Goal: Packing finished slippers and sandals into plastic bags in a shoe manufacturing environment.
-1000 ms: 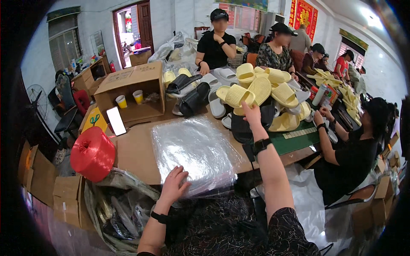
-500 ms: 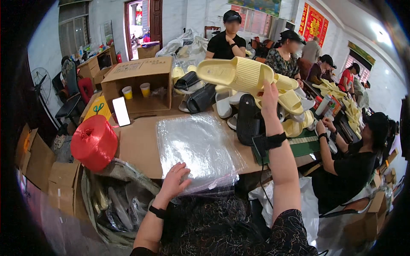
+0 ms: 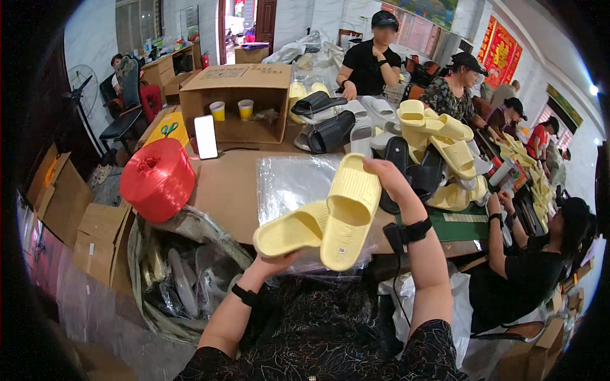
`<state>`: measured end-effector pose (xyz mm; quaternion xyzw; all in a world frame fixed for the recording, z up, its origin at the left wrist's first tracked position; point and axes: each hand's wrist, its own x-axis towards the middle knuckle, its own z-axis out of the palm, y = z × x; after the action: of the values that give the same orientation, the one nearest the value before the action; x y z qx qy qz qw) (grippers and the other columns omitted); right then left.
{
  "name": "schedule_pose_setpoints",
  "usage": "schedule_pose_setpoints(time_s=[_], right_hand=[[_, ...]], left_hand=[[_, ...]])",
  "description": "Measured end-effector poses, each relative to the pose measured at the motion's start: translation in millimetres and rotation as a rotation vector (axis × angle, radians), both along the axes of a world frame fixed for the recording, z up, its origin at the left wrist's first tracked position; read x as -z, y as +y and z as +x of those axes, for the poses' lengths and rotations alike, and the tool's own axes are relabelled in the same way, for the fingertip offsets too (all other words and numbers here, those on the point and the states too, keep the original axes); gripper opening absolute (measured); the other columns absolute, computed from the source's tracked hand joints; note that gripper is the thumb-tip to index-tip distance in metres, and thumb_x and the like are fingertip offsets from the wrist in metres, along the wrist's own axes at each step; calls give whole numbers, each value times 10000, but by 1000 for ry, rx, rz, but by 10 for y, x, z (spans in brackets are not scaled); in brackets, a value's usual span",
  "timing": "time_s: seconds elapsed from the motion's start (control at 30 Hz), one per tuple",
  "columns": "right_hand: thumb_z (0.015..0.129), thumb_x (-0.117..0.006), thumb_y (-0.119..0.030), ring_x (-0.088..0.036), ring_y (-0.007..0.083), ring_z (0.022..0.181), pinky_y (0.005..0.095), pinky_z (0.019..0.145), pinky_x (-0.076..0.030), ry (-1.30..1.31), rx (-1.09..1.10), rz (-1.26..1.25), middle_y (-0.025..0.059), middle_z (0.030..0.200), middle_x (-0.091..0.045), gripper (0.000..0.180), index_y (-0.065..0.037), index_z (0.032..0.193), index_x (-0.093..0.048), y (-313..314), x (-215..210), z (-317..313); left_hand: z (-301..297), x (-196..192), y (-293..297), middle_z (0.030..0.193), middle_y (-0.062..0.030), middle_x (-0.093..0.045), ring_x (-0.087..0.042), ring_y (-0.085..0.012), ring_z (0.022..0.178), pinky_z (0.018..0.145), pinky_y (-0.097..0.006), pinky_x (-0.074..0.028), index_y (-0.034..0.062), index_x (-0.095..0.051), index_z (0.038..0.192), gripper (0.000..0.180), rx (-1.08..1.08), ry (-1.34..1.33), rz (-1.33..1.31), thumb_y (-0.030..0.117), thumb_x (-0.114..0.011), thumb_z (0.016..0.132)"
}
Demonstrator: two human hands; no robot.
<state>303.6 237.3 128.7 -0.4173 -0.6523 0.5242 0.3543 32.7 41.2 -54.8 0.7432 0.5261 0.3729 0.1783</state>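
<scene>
My right hand (image 3: 389, 180) grips a yellow slide sandal (image 3: 346, 244) by its toe end, with the footbed facing me and the heel pointing down. Under a second yellow slide sandal (image 3: 283, 235), my left hand (image 3: 277, 261) is closed round the heel end, its fingers mostly hidden by the sole. The two slides touch and overlap at their straps. Below them lies a stack of clear plastic bags (image 3: 283, 174) on the cardboard-covered table (image 3: 222, 184).
Yellow slides (image 3: 454, 155) and black slides (image 3: 333, 130) are heaped at the back right. An open carton (image 3: 190, 105) holds two cups. A red twine roll (image 3: 157, 181) and a lit phone (image 3: 206, 136) stand left, above a sack (image 3: 136, 273) of wrapped slides. Co-workers sit right.
My right hand has come down and nearer from above the heap with a yellow slide. My left hand has left the plastic bags and now holds the other slide. The view has shifted.
</scene>
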Motion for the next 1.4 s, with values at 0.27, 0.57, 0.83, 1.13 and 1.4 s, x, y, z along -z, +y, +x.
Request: schedule_pose_setpoints(time_s=[0.27, 0.57, 0.83, 1.13, 1.4], right_hand=[[873, -620, -346, -591, 137, 670, 309, 572, -453, -502, 200, -200, 55, 815, -674, 399, 38, 938, -706, 405, 865, 538], [872, -594, -540, -663, 309, 874, 428, 732, -516, -743, 516, 646, 191, 907, -683, 530, -19, 895, -686, -575, 646, 51], [843, -498, -707, -600, 386, 955, 405, 769, -521, -1063, 203, 569, 294, 1058, -586, 859, 115, 1070, -601, -1320, 1137, -648], [866, -625, -477, -669, 374, 714, 445, 629, -544, -814, 459, 515, 203, 854, -652, 496, 8, 957, -577, -782, 1459, -521], [863, -591, -547, -672, 366, 739, 428, 634, -545, -854, 409, 585, 229, 838, -649, 605, 55, 915, -598, -734, 1416, -624]], left_hand=[[30, -146, 16, 1255, -66, -637, -573, -272, 1188, 1042, -416, -433, 168, -638, 1233, 364, -48, 178, 197, 277, -658, 886], [44, -94, 2, 1247, -60, -643, -581, -258, 1180, 1029, -402, -449, 155, -630, 1240, 358, -76, 148, 194, 245, -640, 894], [56, -127, 12, 1137, -93, -680, -630, -286, 1072, 930, -404, -499, 132, -664, 1173, 379, -54, 107, 162, 179, -720, 801], [100, -390, -52, 1303, -226, -544, -449, -438, 1263, 1059, -491, -379, 23, -611, 1140, 437, -31, 136, 83, 169, -715, 741], [72, -351, -38, 1312, -210, -544, -460, -431, 1256, 1050, -490, -386, 43, -623, 1117, 395, -34, 146, 98, 172, -723, 757]])
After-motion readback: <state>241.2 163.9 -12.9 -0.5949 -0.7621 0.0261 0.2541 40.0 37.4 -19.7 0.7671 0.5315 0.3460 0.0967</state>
